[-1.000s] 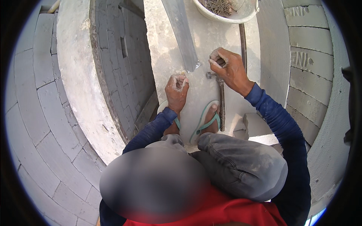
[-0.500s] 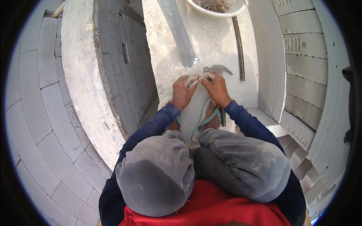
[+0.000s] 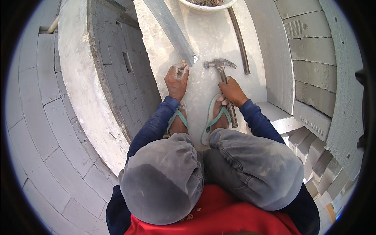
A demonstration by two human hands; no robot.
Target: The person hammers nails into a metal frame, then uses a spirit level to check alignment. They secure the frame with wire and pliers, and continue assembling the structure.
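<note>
My right hand (image 3: 232, 92) is wrapped round the wooden handle of a claw hammer (image 3: 220, 63). Its metal head points away from me over the pale concrete slab (image 3: 203, 35), and the handle's end sticks out below my fist. My left hand (image 3: 176, 83) is closed in a pinch, with a small tan piece (image 3: 183, 61) at its fingertips, too small to name. Just beyond those fingertips lies the near end of a grey metal channel (image 3: 172, 31), which runs away from me along the slab.
A whitish bucket (image 3: 207, 8) of thin brown nail-like pieces stands at the far end. A dark metal bar (image 3: 239, 43) lies right of the hammer. Grey block walls (image 3: 313, 51) rise on the right; a concrete ledge (image 3: 90, 82) and a deep gap are on the left.
My hands were together in front of the hammer and have come apart. My right hand has taken hold of the hammer handle; my left has moved left and away from me, beside the channel's end.
</note>
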